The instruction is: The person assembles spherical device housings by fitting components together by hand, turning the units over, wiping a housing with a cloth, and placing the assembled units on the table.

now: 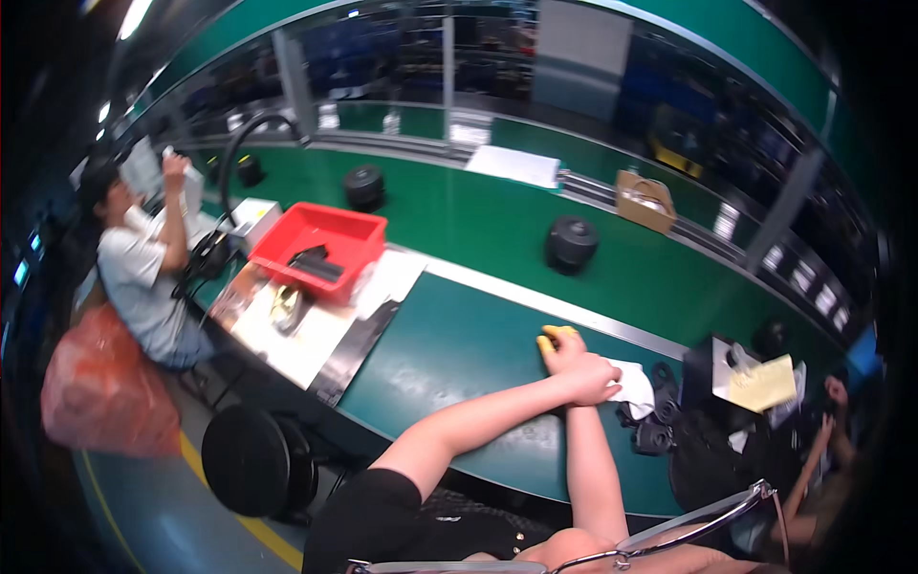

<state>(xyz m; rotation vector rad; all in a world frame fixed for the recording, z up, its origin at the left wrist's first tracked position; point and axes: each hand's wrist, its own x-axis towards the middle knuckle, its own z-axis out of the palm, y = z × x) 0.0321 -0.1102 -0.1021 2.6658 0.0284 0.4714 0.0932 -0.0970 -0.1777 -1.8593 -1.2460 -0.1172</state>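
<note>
My left arm crosses over my right wrist. My left hand (pixel 593 378) reaches the near edge of a crumpled white cloth (pixel 633 390), its fingers curled against it; the blur hides how firmly they hold it. My right hand (pixel 566 354) rests low over the dark green mat (pixel 449 354), with yellow covers on the fingertips. Its thumb and fingers are apart, and nothing shows between them. Beside the cloth, on its right, several small black parts (pixel 656 421) lie together on the mat.
A red bin (pixel 320 244) with black pieces stands left of the mat. Black round parts (pixel 571 244) sit on the green conveyor beyond. At right are a box with yellowish paper (pixel 763 385) and another person's hands (pixel 834 402). A co-worker (pixel 153 263) sits far left, near a black stool (pixel 247 459).
</note>
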